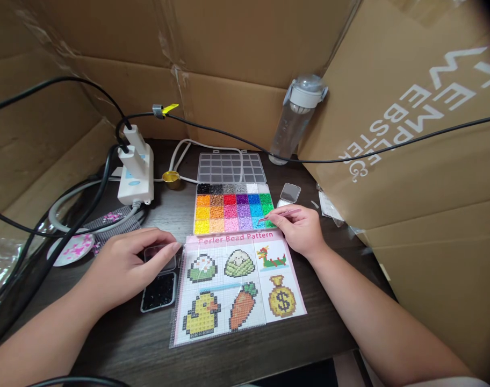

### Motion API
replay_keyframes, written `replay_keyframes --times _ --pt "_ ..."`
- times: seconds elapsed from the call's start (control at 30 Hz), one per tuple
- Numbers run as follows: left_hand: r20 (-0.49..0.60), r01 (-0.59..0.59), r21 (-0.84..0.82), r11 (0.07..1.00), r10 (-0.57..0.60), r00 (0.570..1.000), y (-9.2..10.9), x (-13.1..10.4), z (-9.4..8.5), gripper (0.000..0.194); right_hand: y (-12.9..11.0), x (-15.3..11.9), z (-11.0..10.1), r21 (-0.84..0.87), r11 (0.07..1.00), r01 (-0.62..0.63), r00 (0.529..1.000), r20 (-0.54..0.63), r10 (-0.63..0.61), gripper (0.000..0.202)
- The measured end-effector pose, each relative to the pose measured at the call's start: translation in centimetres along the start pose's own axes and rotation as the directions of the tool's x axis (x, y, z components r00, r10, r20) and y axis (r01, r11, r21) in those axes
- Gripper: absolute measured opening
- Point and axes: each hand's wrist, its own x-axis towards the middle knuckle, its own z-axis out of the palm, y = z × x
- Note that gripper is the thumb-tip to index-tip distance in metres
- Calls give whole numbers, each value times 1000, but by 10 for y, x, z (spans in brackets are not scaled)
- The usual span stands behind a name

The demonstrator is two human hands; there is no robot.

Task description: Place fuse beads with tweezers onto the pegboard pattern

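Observation:
My right hand pinches pink tweezers, their tips over the light blue beads at the lower right of the bead box. Many colours fill the box's compartments. My left hand rests palm down with thumb and fingers apart, beside a small box of black beads and partly over its clear lid. Between my hands lies the Perler Bead Pattern sheet, under a clear pegboard on its left part. A light blue row of beads crosses the board above the duck and carrot.
A power strip with black cables stands at the left, near a gold cup. Behind the bead box lies its open lid. A water bottle stands at the back by cardboard walls. A black cable crosses the view.

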Motion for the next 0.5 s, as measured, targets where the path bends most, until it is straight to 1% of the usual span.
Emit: replay_keyframes --times 0.27,0.5 --pt "18 27 5 1000 -27 999 1 1 0 32 0 -1 -2 27 999 30 999 -39 -29 10" --pt "25 33 6 999 -33 999 2 1 -1 33 -2 -2 -1 12 999 35 999 12 -35 11"
